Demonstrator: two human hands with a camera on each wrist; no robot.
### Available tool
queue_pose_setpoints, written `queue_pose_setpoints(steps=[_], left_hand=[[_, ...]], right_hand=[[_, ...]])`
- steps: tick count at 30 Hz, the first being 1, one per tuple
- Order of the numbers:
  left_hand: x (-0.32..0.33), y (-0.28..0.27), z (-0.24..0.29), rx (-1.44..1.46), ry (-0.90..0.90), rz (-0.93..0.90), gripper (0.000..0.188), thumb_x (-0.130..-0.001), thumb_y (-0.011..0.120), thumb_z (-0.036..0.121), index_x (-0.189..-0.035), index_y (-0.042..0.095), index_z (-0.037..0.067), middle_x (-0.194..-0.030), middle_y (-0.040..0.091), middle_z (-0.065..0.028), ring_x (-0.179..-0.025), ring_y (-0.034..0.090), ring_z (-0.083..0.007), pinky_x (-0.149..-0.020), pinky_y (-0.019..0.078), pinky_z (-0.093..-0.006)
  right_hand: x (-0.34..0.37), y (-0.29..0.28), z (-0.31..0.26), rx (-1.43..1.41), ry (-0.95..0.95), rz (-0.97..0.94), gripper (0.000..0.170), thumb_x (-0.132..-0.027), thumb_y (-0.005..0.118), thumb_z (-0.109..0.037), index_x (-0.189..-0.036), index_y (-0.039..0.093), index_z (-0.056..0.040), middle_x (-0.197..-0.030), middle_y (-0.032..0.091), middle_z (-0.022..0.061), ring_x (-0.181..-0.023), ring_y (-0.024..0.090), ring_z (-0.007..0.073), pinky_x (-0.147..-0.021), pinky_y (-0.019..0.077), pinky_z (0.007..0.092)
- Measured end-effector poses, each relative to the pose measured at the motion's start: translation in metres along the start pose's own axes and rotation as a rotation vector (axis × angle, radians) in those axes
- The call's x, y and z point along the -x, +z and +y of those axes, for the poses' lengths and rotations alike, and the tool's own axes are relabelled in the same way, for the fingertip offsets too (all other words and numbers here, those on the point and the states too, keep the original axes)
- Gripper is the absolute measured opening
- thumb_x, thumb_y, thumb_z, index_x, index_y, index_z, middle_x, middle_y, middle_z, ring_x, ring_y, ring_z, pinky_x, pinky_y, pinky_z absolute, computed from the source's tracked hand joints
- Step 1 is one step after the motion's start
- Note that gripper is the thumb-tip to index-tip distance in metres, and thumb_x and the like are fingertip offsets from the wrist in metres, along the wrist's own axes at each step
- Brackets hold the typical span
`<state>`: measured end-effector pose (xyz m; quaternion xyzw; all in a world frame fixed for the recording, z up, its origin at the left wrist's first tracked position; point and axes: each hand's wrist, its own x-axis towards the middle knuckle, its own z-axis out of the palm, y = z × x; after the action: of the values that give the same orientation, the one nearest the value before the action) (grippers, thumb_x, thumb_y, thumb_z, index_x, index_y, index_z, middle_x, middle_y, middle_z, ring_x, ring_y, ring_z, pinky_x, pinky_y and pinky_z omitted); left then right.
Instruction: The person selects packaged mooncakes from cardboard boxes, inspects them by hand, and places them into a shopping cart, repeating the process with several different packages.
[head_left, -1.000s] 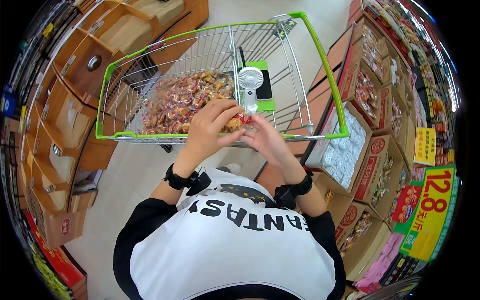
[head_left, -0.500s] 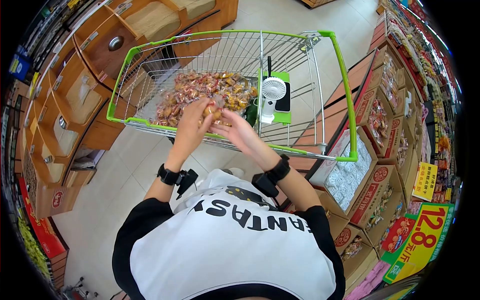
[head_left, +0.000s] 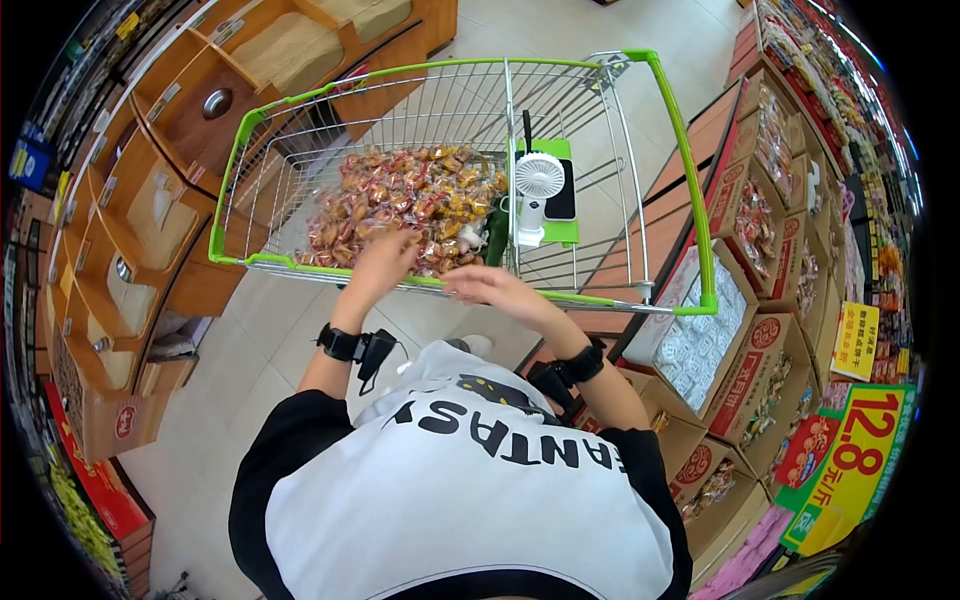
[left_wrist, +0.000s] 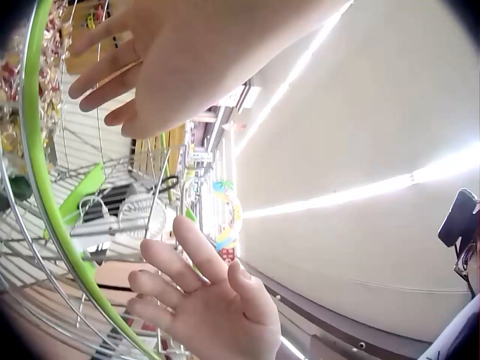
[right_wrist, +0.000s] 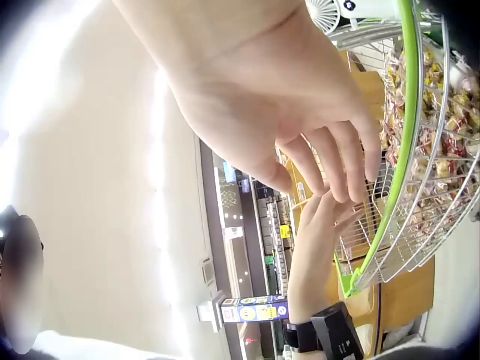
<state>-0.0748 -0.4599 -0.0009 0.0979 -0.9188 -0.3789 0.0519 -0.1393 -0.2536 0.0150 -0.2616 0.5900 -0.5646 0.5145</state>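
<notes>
Many small wrapped snacks (head_left: 420, 190) lie heaped in the green-rimmed shopping cart (head_left: 300, 92). My left hand (head_left: 383, 265) is over the near edge of the heap, empty, its fingers loosely extended. Just to its right, my right hand (head_left: 500, 290) hovers at the cart's near rim with nothing in it. In the left wrist view, my left hand (left_wrist: 180, 67) and my right hand (left_wrist: 214, 311) are apart with fingers spread. The right wrist view shows my right hand (right_wrist: 277, 105) relaxed, my left hand (right_wrist: 316, 240) beyond it.
A white fan (head_left: 538, 178) and a dark phone (head_left: 563, 190) rest on a green board (head_left: 570, 232) in the cart, right of the snacks. Wooden display bins (head_left: 160, 215) stand left. Cardboard boxes of goods (head_left: 745, 375) and a price sign (head_left: 850, 460) are right.
The wrapped snack that both hands held has been let go. My hands have moved apart, the left over the heap, the right by the rim.
</notes>
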Motion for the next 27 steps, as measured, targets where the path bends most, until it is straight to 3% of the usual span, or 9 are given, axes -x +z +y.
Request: queue_pose_setpoints(steps=[4,7,8,15,17,22,27], left_hand=[[-0.008,0.012,0.041,0.050,0.081,-0.230,0.024,-0.079,0.051,0.018,-0.095,0.057,0.001,-0.093,0.058,-0.0161,-0.086,0.055,-0.0306,-0.073,0.0436,-0.0363],[-0.015,0.023,0.059,0.074,0.213,-0.241,0.024,-0.079,0.051,0.019,-0.095,0.057,0.002,-0.091,0.058,-0.0163,-0.083,0.056,-0.0305,-0.071,0.0438,-0.0364],[-0.017,0.021,0.067,0.023,0.240,-0.304,0.022,-0.082,0.051,0.019,-0.098,0.056,0.004,-0.092,0.058,-0.0117,-0.075,0.057,-0.0241,-0.066,0.0450,-0.0316],[-0.021,0.028,0.117,0.178,0.377,-0.331,0.019,-0.083,0.050,0.014,-0.096,0.056,0.002,-0.088,0.058,-0.0101,-0.075,0.057,-0.0232,-0.063,0.0450,-0.0300],[-0.023,0.038,0.125,0.324,0.478,-0.409,0.018,-0.083,0.049,0.012,-0.097,0.056,0.001,-0.088,0.058,-0.0096,-0.077,0.058,-0.0205,-0.063,0.0448,-0.0289],[-0.022,0.065,0.158,0.457,0.531,-0.734,0.019,-0.083,0.049,0.009,-0.099,0.055,0.000,-0.086,0.059,-0.0084,-0.080,0.057,-0.0146,-0.070,0.0438,-0.0252],[-0.021,0.106,0.181,0.534,0.607,-0.911,0.019,-0.083,0.049,0.011,-0.097,0.055,0.000,-0.084,0.060,-0.0098,-0.075,0.058,-0.0168,-0.068,0.0450,-0.0269]], right_hand=[[0.031,0.003,-0.002,0.074,0.005,0.000,0.031,-0.087,0.046,-0.016,-0.115,0.048,-0.0022,-0.104,0.055,0.0068,-0.098,0.051,0.0133,-0.085,0.0391,0.0272],[0.053,0.003,-0.002,0.165,-0.101,0.086,0.031,-0.086,0.049,-0.019,-0.113,0.049,-0.0039,-0.100,0.056,0.0075,-0.092,0.052,0.0131,-0.081,0.0405,0.0264],[0.061,0.002,-0.002,0.162,-0.102,0.103,0.031,-0.086,0.049,-0.019,-0.113,0.049,-0.0039,-0.100,0.056,0.0075,-0.092,0.052,0.0131,-0.081,0.0405,0.0264],[0.127,0.006,-0.007,0.095,-0.102,0.273,0.032,-0.085,0.048,-0.014,-0.115,0.046,-0.0022,-0.109,0.053,0.0095,-0.098,0.050,0.0148,-0.088,0.0386,0.0282],[0.145,0.009,-0.005,0.056,-0.094,0.322,0.033,-0.085,0.048,-0.013,-0.116,0.046,-0.0019,-0.111,0.051,0.0096,-0.100,0.050,0.0151,-0.089,0.0380,0.0286],[0.185,0.018,0.004,-0.072,-0.139,0.507,0.033,-0.085,0.046,-0.009,-0.117,0.043,0.0009,-0.112,0.051,0.0109,-0.104,0.049,0.0180,-0.090,0.0364,0.0302],[0.219,0.033,0.013,-0.052,-0.169,0.722,0.032,-0.086,0.047,-0.012,-0.116,0.045,-0.0008,-0.111,0.052,0.0100,-0.104,0.049,0.0163,-0.090,0.0372,0.0286]])
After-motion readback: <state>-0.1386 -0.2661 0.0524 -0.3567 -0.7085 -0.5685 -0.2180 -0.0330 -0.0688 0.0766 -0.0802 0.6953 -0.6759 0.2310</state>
